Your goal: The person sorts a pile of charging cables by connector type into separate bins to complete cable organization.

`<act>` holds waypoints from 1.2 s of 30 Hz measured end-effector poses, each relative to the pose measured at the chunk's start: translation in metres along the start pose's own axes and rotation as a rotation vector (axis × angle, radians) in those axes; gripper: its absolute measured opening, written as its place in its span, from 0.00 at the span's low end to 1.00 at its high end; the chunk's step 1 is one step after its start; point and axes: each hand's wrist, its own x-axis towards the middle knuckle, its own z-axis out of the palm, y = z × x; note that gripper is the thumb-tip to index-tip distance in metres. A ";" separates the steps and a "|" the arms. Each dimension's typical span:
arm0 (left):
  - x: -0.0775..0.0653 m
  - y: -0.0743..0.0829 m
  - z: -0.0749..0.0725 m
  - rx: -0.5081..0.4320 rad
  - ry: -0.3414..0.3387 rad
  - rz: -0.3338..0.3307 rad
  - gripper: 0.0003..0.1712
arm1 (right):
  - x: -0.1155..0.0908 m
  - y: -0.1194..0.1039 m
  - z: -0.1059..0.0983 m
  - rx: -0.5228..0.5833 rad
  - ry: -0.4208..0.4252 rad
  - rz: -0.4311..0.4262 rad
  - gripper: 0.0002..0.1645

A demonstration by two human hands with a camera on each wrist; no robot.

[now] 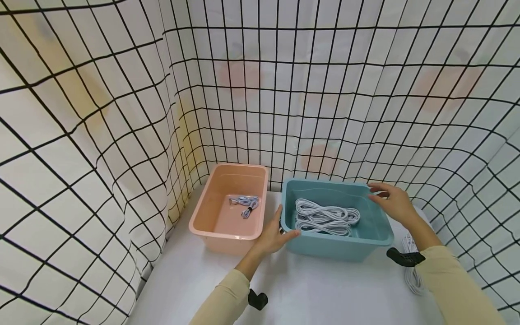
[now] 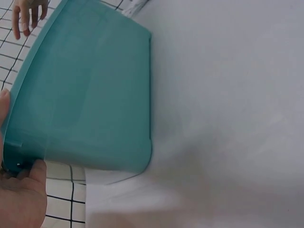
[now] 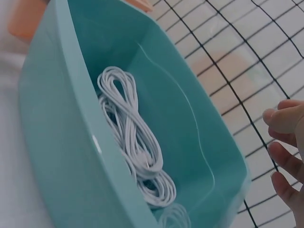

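Observation:
A teal plastic bin [image 1: 337,247] stands on the white table, with bundled white cables [image 1: 325,218] lying inside it. My left hand [image 1: 271,235] grips the bin's left end, its thumb at the rim and its fingers [image 2: 38,171] under the lip in the left wrist view. Near the far right corner of that bin is my right hand [image 1: 393,203], fingers loosely bent around nothing. The right wrist view shows a gap between this hand's fingertips [image 3: 270,116] and the bin wall.
Left of the teal bin stands a peach bin [image 1: 227,180] holding small tied cables [image 1: 248,203]. Another white cable bundle [image 1: 413,280] lies on the table at the right, partly hidden by my right forearm. Black netting [image 1: 280,85] over white sheeting surrounds the table [image 1: 325,289].

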 end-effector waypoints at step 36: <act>0.000 -0.003 0.001 -0.026 0.003 0.005 0.63 | -0.110 0.099 -0.019 -0.042 0.091 0.252 0.31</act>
